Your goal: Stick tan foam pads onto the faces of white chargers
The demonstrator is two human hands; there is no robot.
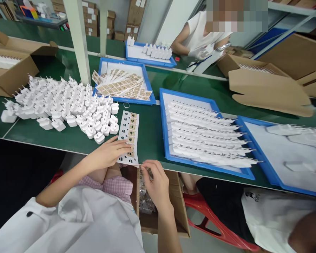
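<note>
A sheet of labels (123,135) lies on the green bench near its front edge, some stickers tan, others leaving dark-marked white backing. My left hand (109,153) rests on this sheet with its fingers stretched out across it. At the sheet's lower right corner, my right hand (156,182) has thumb and fingertips pinched together; whatever is between them is too small to make out. A large group of white plug adapters (60,98) stands left of the sheet, pins upward. To the right, a blue-rimmed tray (162,121) holds rows of similar white adapters.
Behind the sheet, another blue tray (149,82) holds more label sheets (121,84). Further trays stand at the back (158,63) and right (263,165). Open cartons (268,91) flank the bench. A co-worker (200,31) works opposite; another person (268,214) sits at right. A carton (179,211) sits below.
</note>
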